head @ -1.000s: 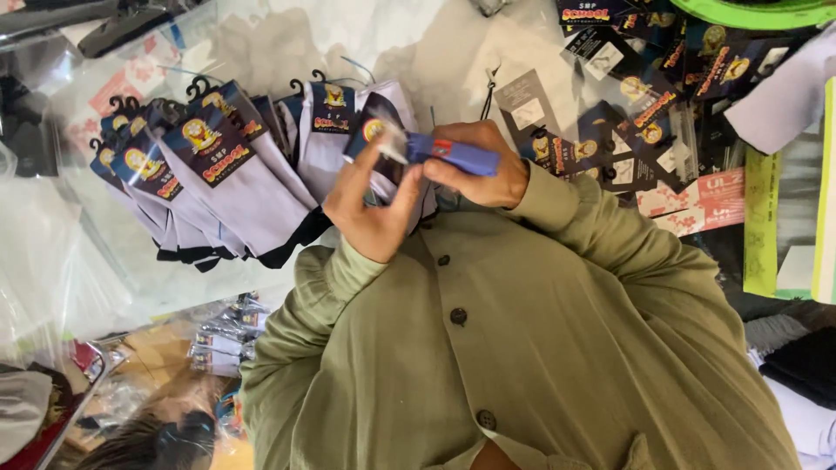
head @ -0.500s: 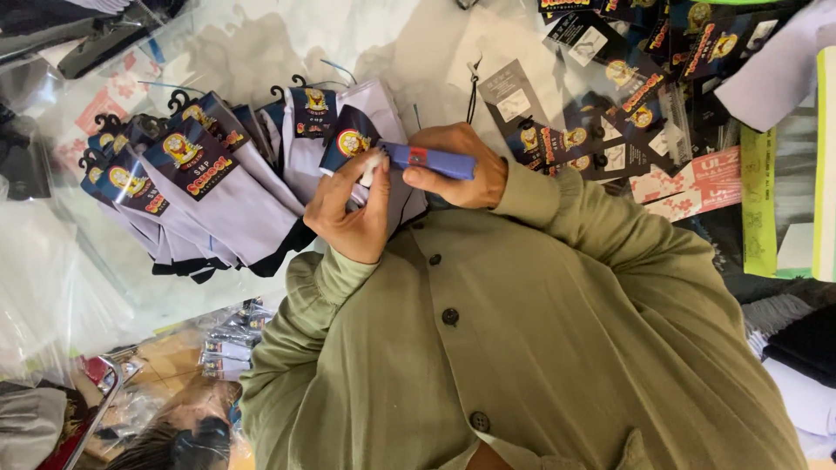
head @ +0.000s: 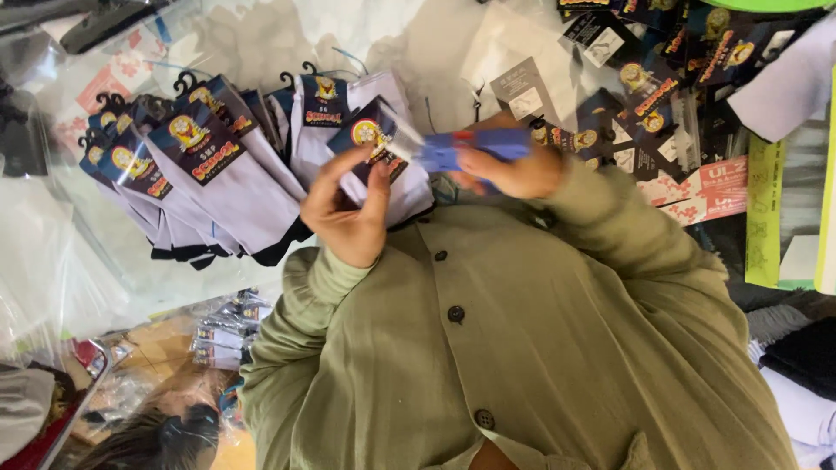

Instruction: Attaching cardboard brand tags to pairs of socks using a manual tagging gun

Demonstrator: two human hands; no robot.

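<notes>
My right hand (head: 515,170) grips a blue hand tool (head: 470,146) with a red mark and a pale, clear tip; the tool is blurred. My left hand (head: 346,211) is just left of that tip, thumb and fingers slightly apart, over a white sock pair with a dark printed card (head: 373,137). Both hands are held close to my chest, in olive-green buttoned sleeves. A fanned row of white socks (head: 235,187) with dark cards and black hooks lies to the left.
Everything rests on a glass counter (head: 113,261) with goods visible below it. Loose dark card labels (head: 649,109) are piled at the upper right, beside a yellow-green strip (head: 763,218) and a white cloth (head: 784,87). Clear plastic bags (head: 35,244) lie at the left.
My right hand has pulled the blue tool to the right, away from my left hand. My left fingers, pinched at the tool's tip before, have come off it and spread a little.
</notes>
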